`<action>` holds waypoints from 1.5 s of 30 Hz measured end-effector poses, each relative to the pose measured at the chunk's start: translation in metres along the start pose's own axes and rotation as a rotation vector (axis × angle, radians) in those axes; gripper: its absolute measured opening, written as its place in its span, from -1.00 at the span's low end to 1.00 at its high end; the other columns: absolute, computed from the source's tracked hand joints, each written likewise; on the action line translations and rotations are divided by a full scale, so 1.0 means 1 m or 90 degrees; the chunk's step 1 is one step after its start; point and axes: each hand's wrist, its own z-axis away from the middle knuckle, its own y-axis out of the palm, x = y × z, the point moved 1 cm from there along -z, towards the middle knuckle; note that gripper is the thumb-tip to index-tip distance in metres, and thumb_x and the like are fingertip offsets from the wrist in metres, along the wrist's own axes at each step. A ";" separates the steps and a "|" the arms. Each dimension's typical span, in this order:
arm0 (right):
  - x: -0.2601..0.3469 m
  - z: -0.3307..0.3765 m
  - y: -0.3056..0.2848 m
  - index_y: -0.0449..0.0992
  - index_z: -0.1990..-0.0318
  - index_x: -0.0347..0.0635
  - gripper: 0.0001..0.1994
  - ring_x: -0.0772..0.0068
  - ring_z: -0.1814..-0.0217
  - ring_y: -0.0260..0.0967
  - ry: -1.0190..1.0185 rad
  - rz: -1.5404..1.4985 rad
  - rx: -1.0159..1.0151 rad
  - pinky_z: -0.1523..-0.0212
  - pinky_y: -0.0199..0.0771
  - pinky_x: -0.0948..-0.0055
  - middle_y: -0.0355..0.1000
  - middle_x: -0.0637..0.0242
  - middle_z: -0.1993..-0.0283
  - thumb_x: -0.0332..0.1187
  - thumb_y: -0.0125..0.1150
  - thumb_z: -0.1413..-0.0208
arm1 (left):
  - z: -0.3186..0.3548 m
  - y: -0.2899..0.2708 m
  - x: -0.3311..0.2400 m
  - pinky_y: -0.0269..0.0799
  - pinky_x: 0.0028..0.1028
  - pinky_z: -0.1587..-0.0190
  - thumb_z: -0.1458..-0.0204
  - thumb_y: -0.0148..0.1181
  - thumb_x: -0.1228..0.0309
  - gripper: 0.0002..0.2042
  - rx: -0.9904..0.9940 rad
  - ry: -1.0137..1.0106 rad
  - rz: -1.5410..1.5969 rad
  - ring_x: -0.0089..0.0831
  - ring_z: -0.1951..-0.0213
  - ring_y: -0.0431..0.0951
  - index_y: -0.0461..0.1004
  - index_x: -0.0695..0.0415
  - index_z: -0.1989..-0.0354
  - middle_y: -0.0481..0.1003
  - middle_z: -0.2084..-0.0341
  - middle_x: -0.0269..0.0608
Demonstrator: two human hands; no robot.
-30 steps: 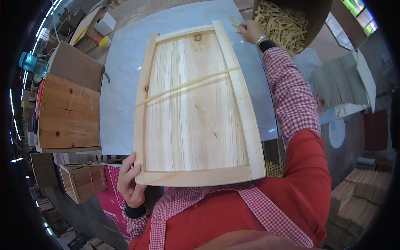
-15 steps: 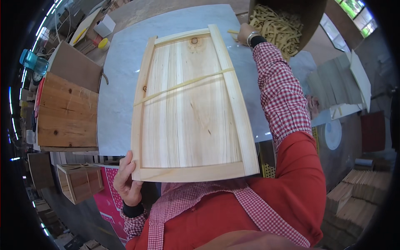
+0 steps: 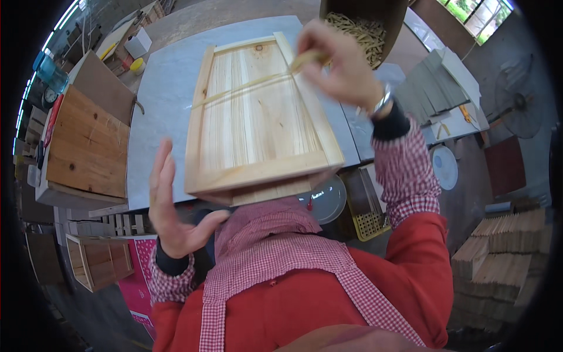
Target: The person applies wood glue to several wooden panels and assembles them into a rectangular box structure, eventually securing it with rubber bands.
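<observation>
One plain wooden panel [image 3: 88, 144], at the far left beside the table [image 3: 155, 117], out of the working space. One left hand [image 3: 170, 205], fingers spread and raised, holding nothing; I see it just beside the frame's near left corner, apart from it, a posture I judge ready to steady. One pale wooden frame [image 3: 261, 132], flat-faced and lying along the table, its near end by the checked apron [image 3: 275, 234]; placed so, I take it, because both long sides fall within reach. One yellowish band [image 3: 243, 92], running aslant across the frame's face, seemingly to bind it. One right hand [image 3: 337, 73], over the right rail, thumb and fingers pinching a yellowish strip [image 3: 309, 58] (blurred on my feed; I cannot tell whether it joins the band). One lot of loose strips [image 3: 360, 38], in a brown container [image 3: 396, 23] beyond that hand, evidently kept close for easy picking. One stack of grey sheets [image 3: 431, 85], farthest right, set aside.
</observation>
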 end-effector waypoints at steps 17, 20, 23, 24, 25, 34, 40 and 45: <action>0.123 0.126 0.001 0.39 0.61 -0.16 -0.74 0.21 0.50 0.29 -0.134 0.160 0.093 0.08 0.31 0.17 0.32 0.29 0.57 -0.42 0.32 -0.05 | 0.057 -0.047 0.008 0.38 -0.28 0.06 0.10 0.48 0.21 -0.70 0.154 0.082 -0.135 -0.30 0.37 0.53 0.46 0.09 0.46 0.47 0.50 -0.30; 0.099 0.148 -0.030 0.36 0.62 -0.19 -0.77 0.18 0.34 0.41 0.025 0.224 0.066 -0.06 0.29 0.13 0.36 0.26 0.52 -0.53 0.24 -0.02 | 0.060 -0.057 0.042 0.37 -0.23 -0.10 0.07 0.45 0.22 -0.73 0.132 0.122 -0.231 -0.30 0.23 0.56 0.47 0.08 0.43 0.49 0.43 -0.32; 0.080 0.187 -0.019 0.38 0.59 -0.20 -0.81 0.15 0.12 0.50 -0.004 0.316 0.110 -0.14 0.26 0.11 0.39 0.28 0.47 -0.56 0.25 0.02 | 0.095 -0.035 0.062 0.31 -0.18 -0.23 0.05 0.41 0.25 -0.76 0.143 0.129 -0.268 -0.32 0.04 0.56 0.47 0.07 0.42 0.50 0.33 -0.33; 0.075 0.201 -0.009 0.40 0.58 -0.19 -0.82 0.14 0.04 0.50 -0.015 0.331 0.130 -0.17 0.24 0.09 0.41 0.28 0.45 -0.56 0.26 0.02 | 0.111 -0.023 0.066 0.25 -0.12 -0.30 0.01 0.37 0.27 -0.79 0.215 0.109 -0.291 -0.36 -0.19 0.45 0.49 0.06 0.31 0.50 0.17 -0.33; 0.073 0.216 0.002 0.41 0.57 -0.19 -0.83 0.14 -0.04 0.50 -0.008 0.366 0.167 -0.20 0.23 0.07 0.43 0.29 0.43 -0.55 0.27 0.03 | 0.126 -0.010 0.071 0.23 -0.10 -0.31 0.00 0.35 0.28 -0.79 0.218 0.101 -0.303 -0.37 -0.23 0.41 0.50 0.05 0.25 0.49 0.13 -0.33; 0.007 0.273 0.061 0.49 0.54 -0.06 -0.85 0.13 -0.40 0.18 -0.072 0.406 0.213 -0.38 0.01 0.00 0.50 0.39 -0.01 -0.37 0.37 0.05 | 0.211 0.072 0.111 -0.01 0.05 -0.43 -0.10 0.25 0.30 -0.48 0.345 0.022 -0.381 -0.22 -0.40 0.17 0.38 -0.14 -0.29 0.33 -0.25 -0.30; -0.004 0.279 0.073 0.54 0.47 -0.03 -0.90 0.11 -0.35 0.19 -0.032 0.447 0.207 -0.39 0.03 -0.01 0.49 0.36 -0.02 -0.34 0.38 0.06 | 0.207 0.084 0.116 0.04 0.06 -0.41 -0.09 0.22 0.35 -0.50 0.327 0.031 -0.403 -0.35 -0.44 0.11 0.39 -0.10 -0.27 0.34 -0.27 -0.35; 0.057 0.249 0.054 0.59 0.12 -0.25 -0.70 -0.04 -0.24 0.36 -0.022 0.284 0.137 -0.18 0.38 0.03 0.52 0.15 0.04 -0.59 0.30 0.09 | 0.176 0.051 0.093 0.21 0.05 -0.32 0.03 0.17 0.54 -0.57 0.386 0.058 -0.225 -0.17 -0.36 0.28 0.50 0.18 -0.09 0.40 -0.23 -0.09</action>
